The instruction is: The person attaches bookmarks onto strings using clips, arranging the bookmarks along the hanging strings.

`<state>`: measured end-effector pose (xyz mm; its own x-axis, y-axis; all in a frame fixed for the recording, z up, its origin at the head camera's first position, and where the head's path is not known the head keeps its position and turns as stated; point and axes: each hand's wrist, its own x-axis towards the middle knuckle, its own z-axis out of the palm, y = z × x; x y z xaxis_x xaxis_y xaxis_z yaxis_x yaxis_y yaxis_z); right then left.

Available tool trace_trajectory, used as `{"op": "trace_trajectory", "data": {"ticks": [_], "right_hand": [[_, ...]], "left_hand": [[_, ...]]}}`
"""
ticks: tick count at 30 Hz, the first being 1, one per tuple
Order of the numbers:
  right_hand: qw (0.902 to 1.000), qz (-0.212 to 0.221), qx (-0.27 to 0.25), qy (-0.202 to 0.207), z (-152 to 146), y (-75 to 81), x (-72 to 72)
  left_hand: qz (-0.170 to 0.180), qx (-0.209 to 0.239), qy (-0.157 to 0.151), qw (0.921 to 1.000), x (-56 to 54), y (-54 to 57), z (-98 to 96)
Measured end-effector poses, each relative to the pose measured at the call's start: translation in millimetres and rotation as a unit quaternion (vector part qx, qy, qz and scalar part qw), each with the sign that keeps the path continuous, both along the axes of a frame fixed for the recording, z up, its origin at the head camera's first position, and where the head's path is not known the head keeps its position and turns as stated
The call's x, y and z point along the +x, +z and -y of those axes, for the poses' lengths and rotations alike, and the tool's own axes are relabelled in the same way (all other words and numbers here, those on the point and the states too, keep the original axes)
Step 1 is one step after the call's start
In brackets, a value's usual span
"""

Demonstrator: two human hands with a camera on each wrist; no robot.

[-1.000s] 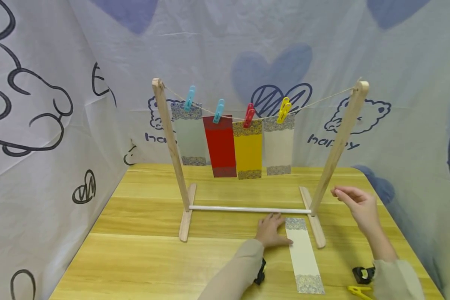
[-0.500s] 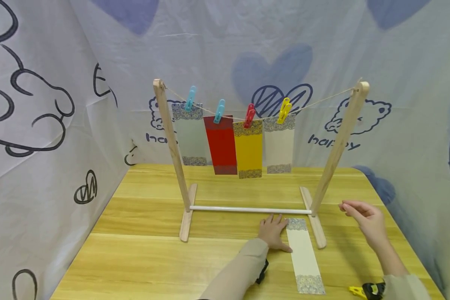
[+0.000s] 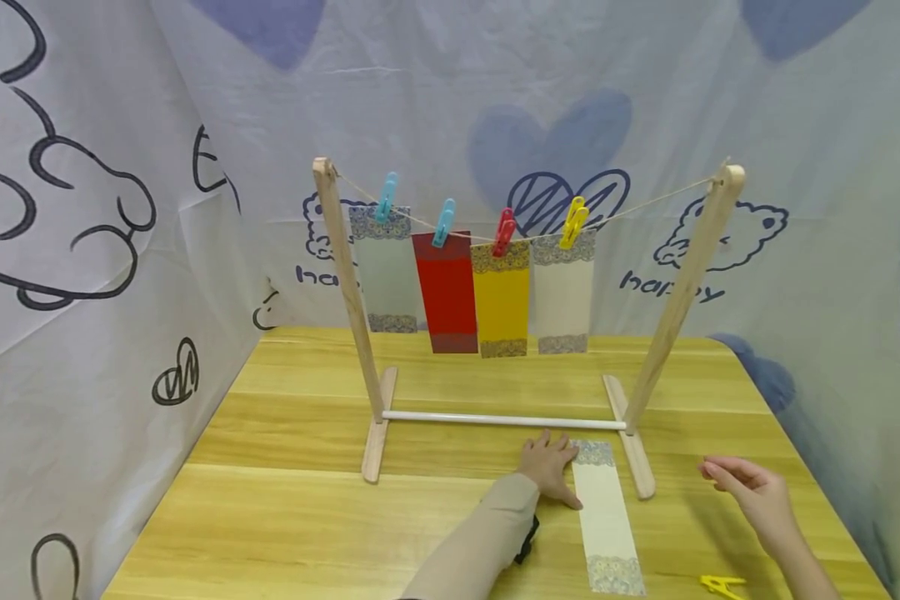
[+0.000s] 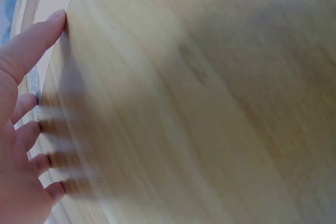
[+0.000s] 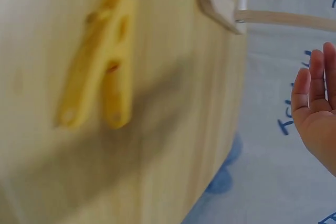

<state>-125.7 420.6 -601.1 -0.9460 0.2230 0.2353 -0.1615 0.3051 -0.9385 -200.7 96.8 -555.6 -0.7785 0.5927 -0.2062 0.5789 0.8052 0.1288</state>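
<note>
A cream card strip [image 3: 606,517] with lace-patterned ends lies flat on the table, in front of the wooden rack. Fingers spread, my left hand [image 3: 549,468] rests beside it on the tabletop; in the left wrist view the thumb [image 4: 39,40] reaches the strip's edge. My right hand [image 3: 753,504] hovers over the table's right side, its fingers loosely bent and holding nothing. Below it, near the front, lies a yellow clothespin [image 3: 720,585]. In the right wrist view that clothespin [image 5: 107,59] appears large, left of the hand [image 5: 317,108].
Behind my hands, the wooden rack [image 3: 690,283] carries a string. A pale card [image 3: 386,271], a red card [image 3: 448,296], a yellow card [image 3: 501,304] and a white card [image 3: 562,292] hang there from clothespins. A white crossbar [image 3: 502,419] joins the rack's feet.
My right hand has moved down and slightly right, towards the front of the table. The left hand has shifted slightly and stays beside the strip. The yellow clothespin is now more fully seen.
</note>
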Motion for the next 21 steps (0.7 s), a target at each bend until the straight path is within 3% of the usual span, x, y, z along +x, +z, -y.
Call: {"op": "trace_trajectory", "data": {"ticks": [6,12,15,19,21], "right_hand": [[0.9937,0.097,0.055,-0.013,9.4,12.1,29.3],[0.9773,0.190,0.093,-0.006,37.3,54.6,59.3],[0.9724,0.201,0.119,0.001,45.9,64.8,70.9],[0.9680,0.177,0.177,0.010,44.6,60.6,81.5],[0.9665,0.187,0.174,0.025,40.0,56.5,85.2]], "left_hand": [[0.001,0.000,-0.002,1.0000,-1.2,2.3,-0.3],[0.007,0.011,-0.005,0.9999,-5.8,4.1,-1.9],[0.009,0.017,-0.003,0.9998,-7.7,4.2,-2.1],[0.021,0.027,0.001,0.9994,-8.3,7.0,-1.7],[0.029,0.031,0.003,0.9991,-8.1,8.5,-1.4]]}}
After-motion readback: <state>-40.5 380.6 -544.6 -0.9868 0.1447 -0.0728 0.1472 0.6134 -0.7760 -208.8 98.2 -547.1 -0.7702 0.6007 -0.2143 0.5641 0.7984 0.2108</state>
